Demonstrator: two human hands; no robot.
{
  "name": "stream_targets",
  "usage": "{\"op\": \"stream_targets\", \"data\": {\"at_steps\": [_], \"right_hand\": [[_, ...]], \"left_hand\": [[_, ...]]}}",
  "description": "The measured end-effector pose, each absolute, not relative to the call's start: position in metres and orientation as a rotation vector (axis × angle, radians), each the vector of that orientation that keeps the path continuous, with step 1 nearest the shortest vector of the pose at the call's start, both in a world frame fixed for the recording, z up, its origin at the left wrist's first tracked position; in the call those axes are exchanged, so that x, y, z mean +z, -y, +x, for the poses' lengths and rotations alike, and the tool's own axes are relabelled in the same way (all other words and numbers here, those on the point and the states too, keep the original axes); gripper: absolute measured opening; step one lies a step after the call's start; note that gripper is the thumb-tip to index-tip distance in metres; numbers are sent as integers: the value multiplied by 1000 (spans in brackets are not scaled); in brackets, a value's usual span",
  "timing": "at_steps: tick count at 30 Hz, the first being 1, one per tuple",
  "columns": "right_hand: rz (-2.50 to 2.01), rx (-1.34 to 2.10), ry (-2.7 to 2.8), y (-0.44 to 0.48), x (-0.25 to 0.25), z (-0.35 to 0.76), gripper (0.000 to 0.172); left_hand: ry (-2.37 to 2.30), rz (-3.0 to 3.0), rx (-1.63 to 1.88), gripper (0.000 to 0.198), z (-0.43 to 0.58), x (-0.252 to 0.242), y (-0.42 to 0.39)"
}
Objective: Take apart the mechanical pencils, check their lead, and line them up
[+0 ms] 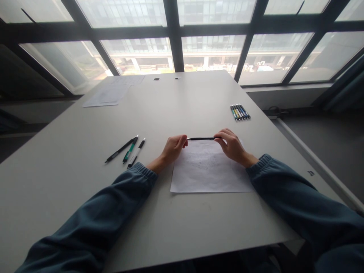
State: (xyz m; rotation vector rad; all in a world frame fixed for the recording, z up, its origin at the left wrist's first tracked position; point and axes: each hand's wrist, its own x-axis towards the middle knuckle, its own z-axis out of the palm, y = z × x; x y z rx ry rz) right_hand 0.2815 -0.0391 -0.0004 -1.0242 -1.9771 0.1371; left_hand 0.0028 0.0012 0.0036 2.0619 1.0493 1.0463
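Observation:
A thin black pen (201, 138) is held level between my two hands, just above the far edge of a white sheet of paper (209, 174). My left hand (173, 148) pinches the pen's left end with curled fingers. My right hand (231, 145) grips the right end, fingers wrapped over it. The sheet lies flat on the grey table (71, 182) and carries faint pencil marks. Both forearms wear dark blue sleeves.
Three pens (129, 150) lie side by side on the table left of my left hand. A row of several pens (240, 112) sits at the right rear. Loose papers (109, 93) lie at the far left corner. Large windows stand behind the table.

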Motion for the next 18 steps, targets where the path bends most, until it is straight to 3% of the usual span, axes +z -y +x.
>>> {"op": "stream_targets", "data": {"at_steps": [7,18], "right_hand": [[-978,113,1999,38,-2,283,21],[-984,92,1999,38,-2,283,21]], "left_hand": [[-1061,2104,1006,57,4,11,4],[-978,2149,1219,20,4,4,1]]}}
